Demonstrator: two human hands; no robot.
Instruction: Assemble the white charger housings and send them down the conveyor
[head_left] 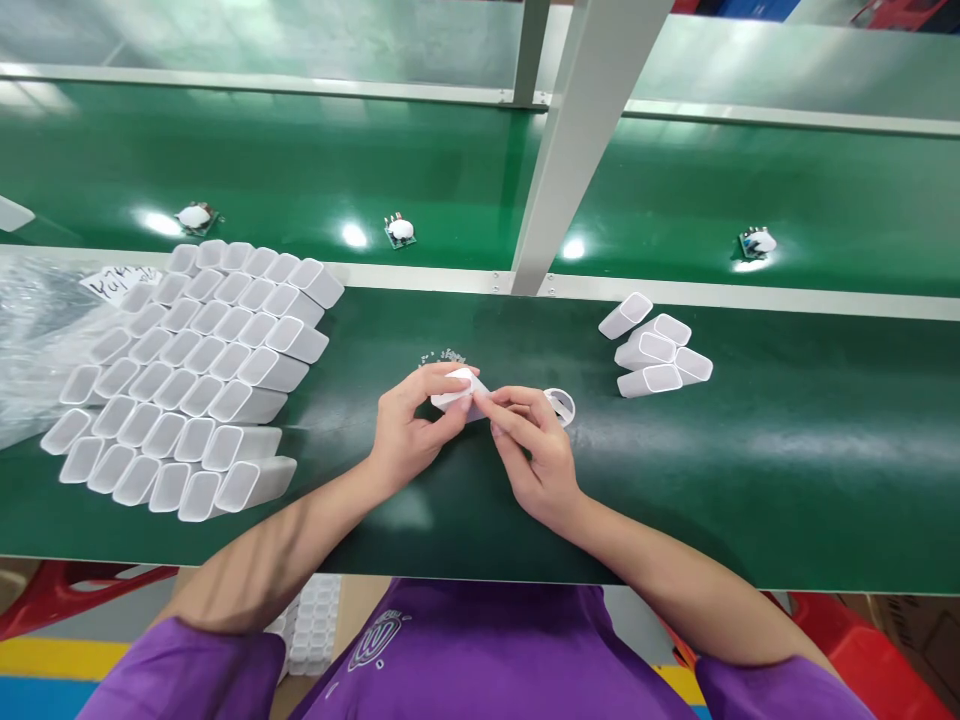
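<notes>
My left hand [416,420] is closed around a white plastic housing [450,398], holding it tilted above the green bench. My right hand [536,445] meets the housing's right end with its fingers pinched together; anything between those fingertips is too small to make out. Just beyond the left fingers lies a little heap of tiny clear pieces [448,356]. A white ring with a crossbar [560,406] rests on the bench right behind the right hand, partly covered by it.
Many open-ended white housings [202,355] stand packed in rows on the left, beside a clear plastic bag [45,340] and a handwritten label [120,283]. Several more housings [649,350] sit to the right. A metal post [577,130] rises behind; small white-domed circuit boards [400,230] lie beyond the rail.
</notes>
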